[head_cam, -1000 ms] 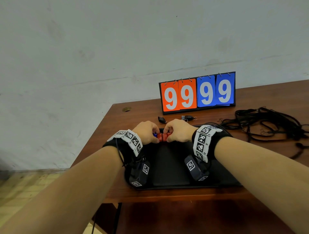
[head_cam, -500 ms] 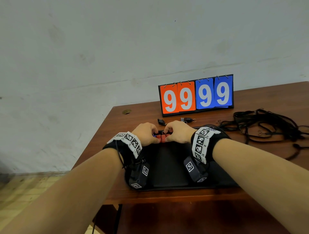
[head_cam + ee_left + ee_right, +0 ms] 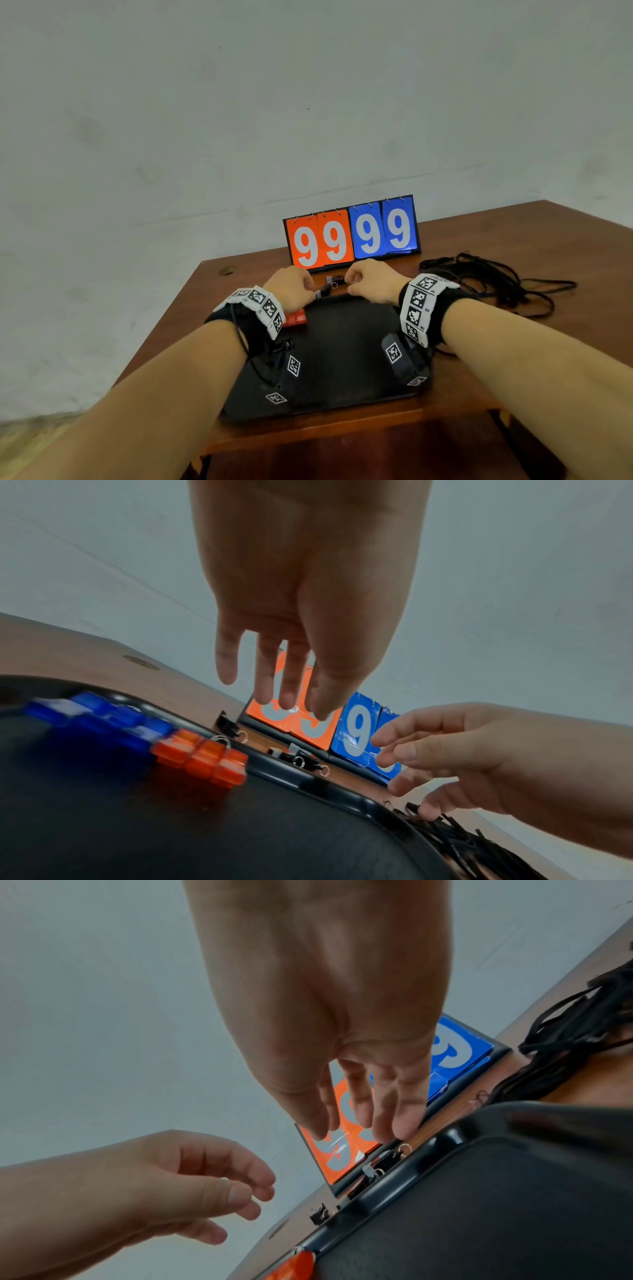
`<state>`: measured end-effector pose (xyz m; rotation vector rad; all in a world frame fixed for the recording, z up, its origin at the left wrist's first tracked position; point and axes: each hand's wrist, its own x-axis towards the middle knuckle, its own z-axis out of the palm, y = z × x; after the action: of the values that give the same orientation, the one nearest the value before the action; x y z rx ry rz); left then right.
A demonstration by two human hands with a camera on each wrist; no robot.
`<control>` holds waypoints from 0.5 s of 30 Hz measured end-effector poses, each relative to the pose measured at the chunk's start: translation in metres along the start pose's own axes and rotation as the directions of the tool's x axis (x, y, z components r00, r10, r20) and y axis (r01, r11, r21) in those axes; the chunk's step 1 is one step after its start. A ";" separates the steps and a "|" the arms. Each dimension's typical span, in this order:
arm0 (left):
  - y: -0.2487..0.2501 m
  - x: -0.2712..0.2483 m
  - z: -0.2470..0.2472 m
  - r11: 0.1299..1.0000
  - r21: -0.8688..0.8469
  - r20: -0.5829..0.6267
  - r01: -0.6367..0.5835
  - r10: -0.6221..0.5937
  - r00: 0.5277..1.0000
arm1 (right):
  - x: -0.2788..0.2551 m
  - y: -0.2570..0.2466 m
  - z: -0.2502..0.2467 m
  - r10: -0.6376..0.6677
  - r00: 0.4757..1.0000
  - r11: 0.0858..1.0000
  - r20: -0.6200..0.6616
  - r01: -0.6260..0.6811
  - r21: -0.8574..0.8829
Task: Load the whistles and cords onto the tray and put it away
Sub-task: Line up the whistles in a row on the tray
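The left wrist view shows blue whistles (image 3: 99, 715) and orange whistles (image 3: 202, 756) already on the tray (image 3: 342, 787) at lower left, while both loose, empty hands (image 3: 308, 601) (image 3: 479, 758) reach for black whistles (image 3: 301, 758) at centre, and cords (image 3: 479, 842) wait at lower right.

A tabletop scoreboard (image 3: 352, 233), seen just above centre frame, is shown reading 99 in white on orange flip cards and 99 in white on blue cards.
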<state>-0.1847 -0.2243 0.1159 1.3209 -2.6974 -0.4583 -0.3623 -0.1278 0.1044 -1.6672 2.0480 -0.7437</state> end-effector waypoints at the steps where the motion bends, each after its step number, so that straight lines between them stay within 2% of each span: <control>1: 0.005 0.003 0.001 1.000 0.001 0.006 0.000 0.000 1.000 | 0.000 0.004 -0.003 0.010 1.000 1.000 -0.004 -0.010 0.009; 7: 0.020 0.025 0.015 1.000 0.031 0.012 -0.001 0.000 1.000 | 0.012 0.023 -0.007 0.008 1.000 0.998 -0.016 -0.007 0.065; 15: 0.016 0.059 0.036 0.994 0.105 0.094 0.024 -0.034 0.995 | 0.037 0.044 0.004 0.003 1.000 0.998 0.019 -0.004 0.066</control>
<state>-0.2418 -0.2535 0.0845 1.4012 -2.8183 -0.3994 -0.4015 -0.1584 0.0749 -1.6281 1.9916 -0.7832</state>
